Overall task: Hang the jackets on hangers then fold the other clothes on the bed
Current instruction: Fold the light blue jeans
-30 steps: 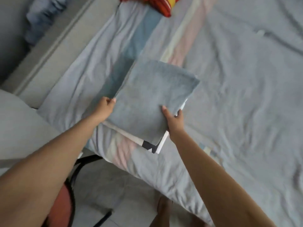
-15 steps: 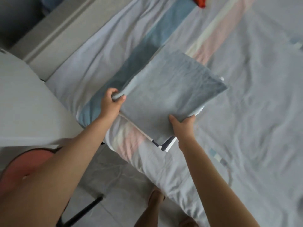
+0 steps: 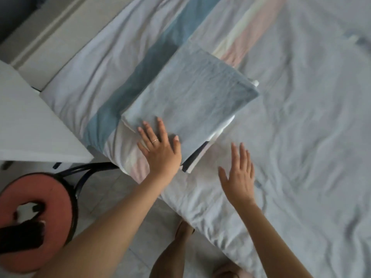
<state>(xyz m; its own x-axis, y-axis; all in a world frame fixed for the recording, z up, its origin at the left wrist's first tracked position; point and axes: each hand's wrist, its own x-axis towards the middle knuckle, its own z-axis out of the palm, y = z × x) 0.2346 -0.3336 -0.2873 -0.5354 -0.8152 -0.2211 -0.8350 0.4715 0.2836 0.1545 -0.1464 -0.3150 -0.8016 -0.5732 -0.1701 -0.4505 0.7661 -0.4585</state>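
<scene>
A folded grey-blue garment (image 3: 188, 95) lies flat on the bed (image 3: 301, 147), on top of another folded white and dark piece (image 3: 192, 159) whose edge sticks out beneath it. My left hand (image 3: 159, 149) rests flat on the near corner of the stack, fingers spread, a ring on one finger. My right hand (image 3: 239, 175) hovers open just to the right of the stack, over the sheet, touching nothing.
The bed carries a pale grey sheet with blue, pink and cream stripes (image 3: 156, 55). A white table corner (image 3: 34, 129) stands at the left. A red round stool (image 3: 34, 221) with black legs sits below it on the tiled floor. My bare feet (image 3: 184, 229) are by the bed edge.
Both hands gripped the folded stack at its edges and set it down near the bed corner. Now both have let go; the left lies flat on it, the right has drawn away.
</scene>
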